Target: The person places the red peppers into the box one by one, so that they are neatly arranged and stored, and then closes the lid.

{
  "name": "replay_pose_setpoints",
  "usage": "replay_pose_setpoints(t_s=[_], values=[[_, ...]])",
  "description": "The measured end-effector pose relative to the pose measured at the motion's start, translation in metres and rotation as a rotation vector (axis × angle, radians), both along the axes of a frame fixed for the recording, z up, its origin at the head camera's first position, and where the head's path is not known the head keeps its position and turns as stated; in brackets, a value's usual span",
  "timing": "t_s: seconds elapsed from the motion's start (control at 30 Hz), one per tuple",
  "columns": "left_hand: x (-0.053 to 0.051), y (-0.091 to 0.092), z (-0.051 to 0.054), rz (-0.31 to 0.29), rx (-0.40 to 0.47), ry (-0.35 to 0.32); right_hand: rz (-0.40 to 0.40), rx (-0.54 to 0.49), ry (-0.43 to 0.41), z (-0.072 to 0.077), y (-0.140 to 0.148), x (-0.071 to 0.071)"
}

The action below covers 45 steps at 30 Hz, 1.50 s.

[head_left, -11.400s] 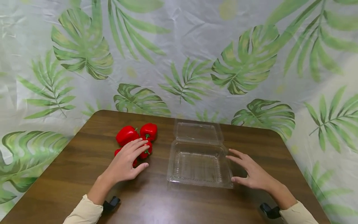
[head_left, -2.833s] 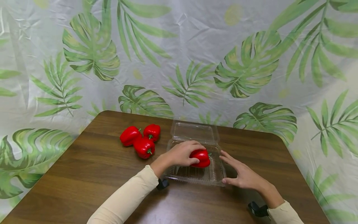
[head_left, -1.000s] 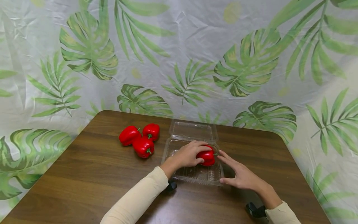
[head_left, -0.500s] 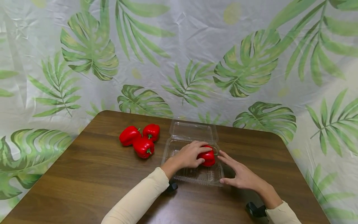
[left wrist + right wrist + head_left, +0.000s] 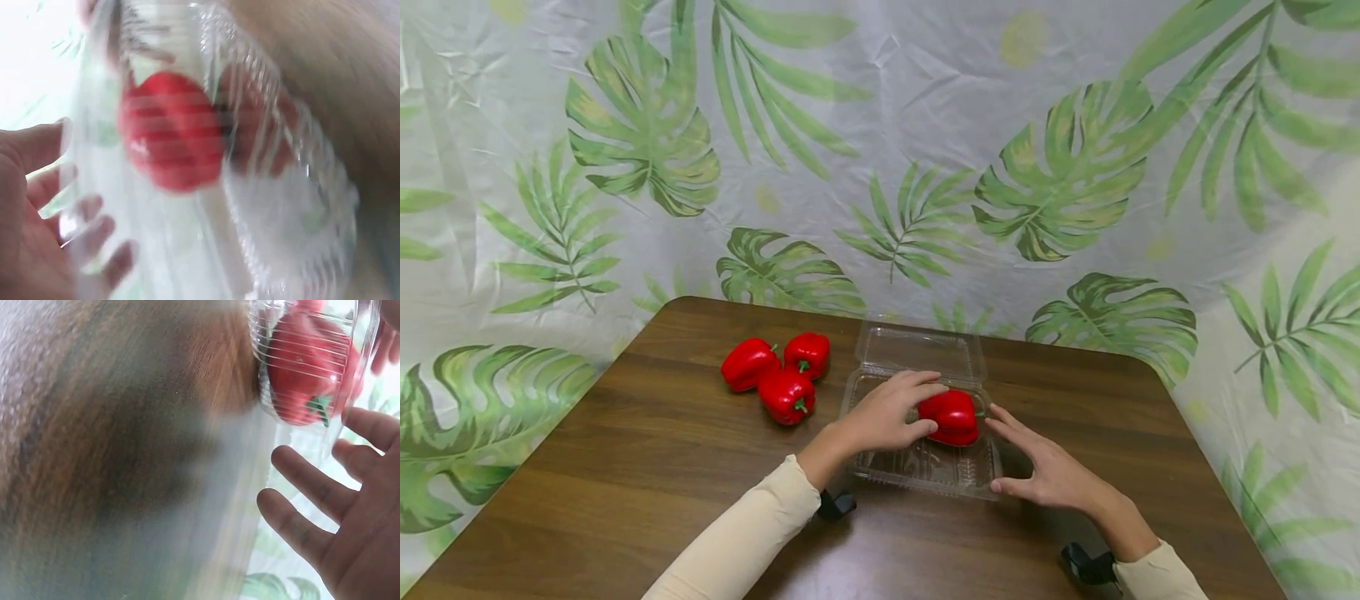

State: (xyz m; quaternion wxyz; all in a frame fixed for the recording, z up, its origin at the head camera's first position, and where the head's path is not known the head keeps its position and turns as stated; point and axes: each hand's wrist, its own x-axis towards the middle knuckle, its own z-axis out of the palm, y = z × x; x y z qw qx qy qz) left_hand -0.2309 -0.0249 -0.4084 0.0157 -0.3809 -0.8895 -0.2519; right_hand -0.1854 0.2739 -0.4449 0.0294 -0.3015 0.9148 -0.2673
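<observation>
A red bell pepper [image 5: 953, 418] with a green stem lies on its side in the base of a clear plastic clamshell container [image 5: 917, 479], towards its right side. My left hand [image 5: 891, 415] is just left of the pepper, fingers spread and loose around nothing. In the left wrist view the pepper [image 5: 175, 134] shows through the clear wall, apart from the left fingers [image 5: 94, 234]. At the container's right edge, my right hand [image 5: 1052, 467] has its fingers extended, the fingertips touching or very near the rim. The right wrist view shows the pepper's stem [image 5: 319, 406] pointing towards this hand.
Three more red bell peppers [image 5: 786, 395] sit grouped on the wooden table [image 5: 625, 450], left of the container. The container's lid [image 5: 921, 350] lies folded back towards the table's far edge. A leaf-patterned sheet [image 5: 910, 125] hangs behind the table.
The pepper went from the group on the left into the container, carried by my left hand. In the last half second that hand let go and drew back leftward. My right hand stays at the rim.
</observation>
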Motion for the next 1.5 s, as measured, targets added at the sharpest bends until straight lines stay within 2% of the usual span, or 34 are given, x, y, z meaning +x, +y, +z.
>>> replay_pose_setpoints(t_s=[0.17, 0.33, 0.53, 0.7, 0.83, 1.03, 1.17, 1.27, 1.4, 1.5], values=[[0.004, -0.039, 0.013, 0.022, 0.095, 0.038, -0.008, 0.005, 0.018, 0.002, 0.001, 0.002], [0.009, -0.088, 0.017, 0.095, 0.187, 0.15, -0.011, 0.003, 0.022, 0.004, 0.001, 0.004], [0.018, -0.148, 0.003, 0.232, 0.274, 0.287, -0.012, 0.013, 0.026, 0.004, -0.001, 0.005], [0.023, -0.183, -0.012, 0.316, 0.265, 0.325, -0.013, 0.008, 0.026, 0.003, -0.001, 0.005], [0.022, -0.194, -0.019, 0.328, 0.223, 0.335, -0.017, 0.003, 0.023, 0.002, 0.0, 0.006], [0.019, -0.195, -0.02, 0.302, 0.157, 0.319, -0.017, 0.007, 0.026, 0.001, 0.0, 0.007], [0.013, -0.193, -0.021, 0.273, 0.123, 0.27, -0.007, 0.021, 0.059, 0.001, 0.0, 0.007], [0.009, -0.192, -0.022, 0.262, 0.108, 0.206, -0.001, 0.027, 0.074, 0.002, 0.0, 0.006], [0.005, -0.191, -0.025, 0.264, 0.085, 0.13, -0.004, 0.026, 0.061, 0.002, -0.001, 0.005], [0.003, -0.191, -0.027, 0.259, 0.07, 0.103, -0.009, 0.025, 0.053, 0.002, 0.0, 0.005]])
